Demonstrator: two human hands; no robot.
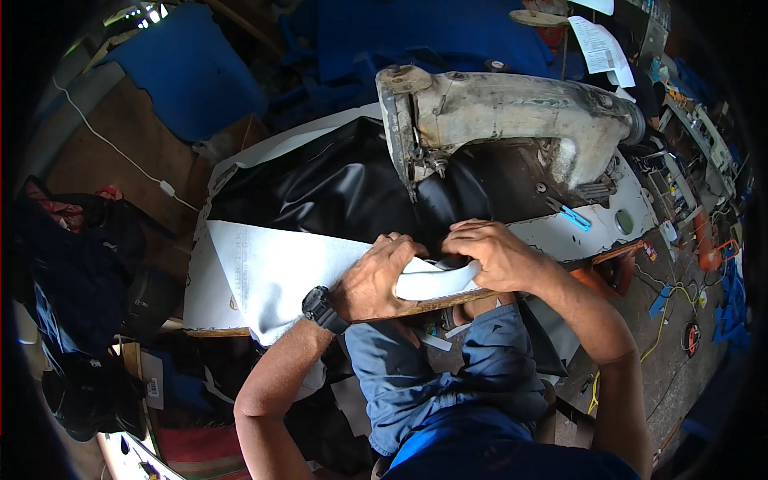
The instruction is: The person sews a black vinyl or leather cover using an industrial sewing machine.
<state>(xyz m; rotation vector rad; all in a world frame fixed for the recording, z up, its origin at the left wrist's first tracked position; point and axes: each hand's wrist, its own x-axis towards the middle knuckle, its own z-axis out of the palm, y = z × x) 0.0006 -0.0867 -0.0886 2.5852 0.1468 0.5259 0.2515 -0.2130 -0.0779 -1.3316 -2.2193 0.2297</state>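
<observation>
A large sheet of shiny black synthetic leather [308, 188] with a white fabric backing [292, 268] lies across the sewing table. My left hand [378, 276], with a dark watch [318, 306] at the wrist, is closed on the sheet near the table's front edge. My right hand [494, 254] grips the same sheet just to the right, fingers curled over it. Between both hands the material is folded, and its white side bulges over the table edge. Beyond them stands a worn, pale sewing machine [512, 108], its needle area above the black sheet.
Blue-handled thread snips [570, 214] and a round greenish lid or tin [623, 221] lie on the right of the white tabletop [560, 242]. Dark clothing [88, 264] is heaped at the left. Yellow cord [668, 320] and blue scraps [730, 308] litter the floor at the right.
</observation>
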